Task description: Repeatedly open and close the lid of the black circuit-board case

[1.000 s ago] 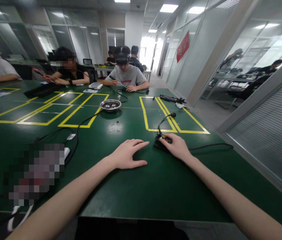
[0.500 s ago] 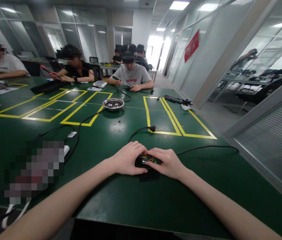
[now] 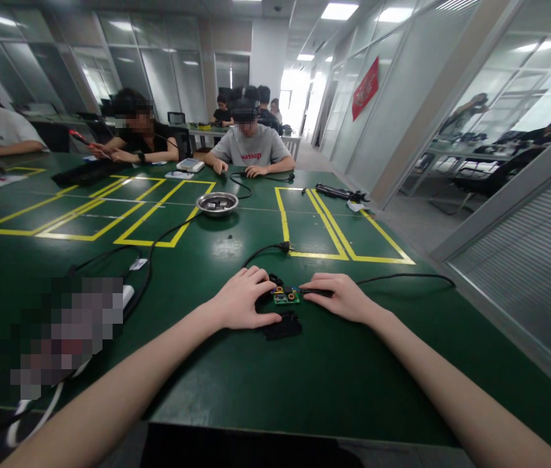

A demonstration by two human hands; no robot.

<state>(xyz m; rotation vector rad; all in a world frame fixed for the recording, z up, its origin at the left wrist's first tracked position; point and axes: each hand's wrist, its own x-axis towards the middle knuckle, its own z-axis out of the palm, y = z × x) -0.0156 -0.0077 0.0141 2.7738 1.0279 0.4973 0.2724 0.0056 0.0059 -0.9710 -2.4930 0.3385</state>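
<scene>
A small green circuit board with copper-coloured coils lies on the table between my hands. My left hand is curved at its left side, thumb and fingers apart. Its fingertips reach a black part behind the board, and the thumb tip is at the edge of a black plastic cover piece in front. On the right, my right hand pinches a black cable at the board's end. What lies beneath my left palm is hidden.
A cable plug lies beyond my hands, and a metal bowl with small parts stands farther back. At left is a blurred-out object with cables. Several people sit around the green table, one opposite me.
My right hand has drawn back to the right from the board and now pinches the cable. More of the board and cover piece shows. The person opposite has lowered the tool.
</scene>
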